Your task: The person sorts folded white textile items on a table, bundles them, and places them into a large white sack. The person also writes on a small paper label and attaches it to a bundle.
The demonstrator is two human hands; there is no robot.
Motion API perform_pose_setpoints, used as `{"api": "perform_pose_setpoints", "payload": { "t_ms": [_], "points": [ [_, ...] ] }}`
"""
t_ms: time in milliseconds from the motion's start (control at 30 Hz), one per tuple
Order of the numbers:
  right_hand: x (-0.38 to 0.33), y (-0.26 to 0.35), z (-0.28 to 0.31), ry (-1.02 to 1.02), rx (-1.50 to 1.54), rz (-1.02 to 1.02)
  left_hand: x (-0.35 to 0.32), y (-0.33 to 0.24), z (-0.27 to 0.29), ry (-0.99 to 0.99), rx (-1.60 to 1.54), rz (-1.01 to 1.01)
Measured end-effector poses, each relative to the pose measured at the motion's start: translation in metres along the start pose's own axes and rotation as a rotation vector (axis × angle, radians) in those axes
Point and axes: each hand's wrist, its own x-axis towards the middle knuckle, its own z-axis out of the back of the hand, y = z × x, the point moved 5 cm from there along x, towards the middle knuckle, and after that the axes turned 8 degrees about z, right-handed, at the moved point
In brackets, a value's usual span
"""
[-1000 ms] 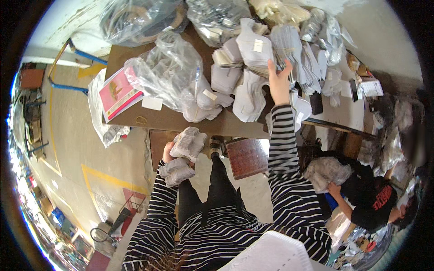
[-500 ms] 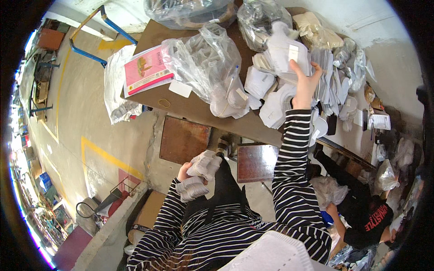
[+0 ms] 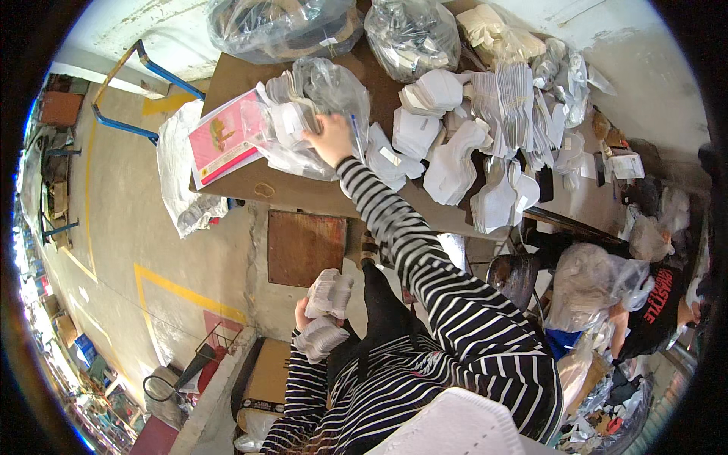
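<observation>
My left hand (image 3: 302, 312) is closed on a banded-looking bundle of whitish insole-shaped pieces (image 3: 330, 294), held low in front of my body. A second part of that bundle (image 3: 322, 339) hangs just below. Over the table, my right hand (image 3: 334, 140) grips the side of a stack of white insoles (image 3: 293, 121), which lies on or against a clear plastic bag (image 3: 334, 83); the fingertips are partly hidden. Right of this hand, several white insole stacks (image 3: 457, 163) cover the brown table (image 3: 303, 189), some with small labels. A pen (image 3: 355, 130) lies close to the right hand.
A pink folder (image 3: 225, 136) lies at the table's left end, near a rubber band (image 3: 264, 188). Filled clear bags (image 3: 413, 38) stand along the back. Below the table is a brown stool (image 3: 305, 246). A co-worker in a black shirt (image 3: 654, 311) bends at the right, beside plastic bags (image 3: 588, 284).
My right hand has swung left from the insole piles to the clear bag, and a white insole stack now shows there. My left hand still holds its bundle. The co-worker has shifted right.
</observation>
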Motion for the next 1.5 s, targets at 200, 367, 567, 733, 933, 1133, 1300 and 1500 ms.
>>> {"api": "perform_pose_setpoints", "payload": {
  "t_ms": [200,367,567,733,933,1133,1300,1500],
  "points": [
    [-0.113,-0.037,0.185,-0.704,-0.272,-0.148,-0.014,-0.005,0.01,-0.294,-0.203,-0.031],
    [-0.157,-0.153,0.211,-0.555,-0.137,-0.296,0.009,-0.016,-0.002,-0.152,-0.096,0.047],
    [-0.149,-0.093,0.222,-0.488,-0.195,-0.334,0.012,-0.02,-0.015,-0.113,-0.063,0.094],
    [-0.108,-0.019,0.208,-0.415,0.468,-0.111,0.005,-0.021,0.021,0.049,0.002,0.227],
    [0.016,0.0,0.115,0.203,1.166,-0.29,-0.021,-0.033,0.027,0.032,0.047,0.204],
    [0.066,-0.082,0.06,-0.26,-0.008,-0.317,-0.029,-0.035,0.012,-0.269,-0.055,0.093],
    [0.01,0.002,0.11,-0.554,-0.458,0.236,-0.032,-0.036,0.039,-0.154,-0.104,0.019],
    [0.019,-0.05,0.189,-0.357,-0.717,-0.066,-0.026,-0.038,0.015,-0.268,-0.142,0.034]
  ]
}}
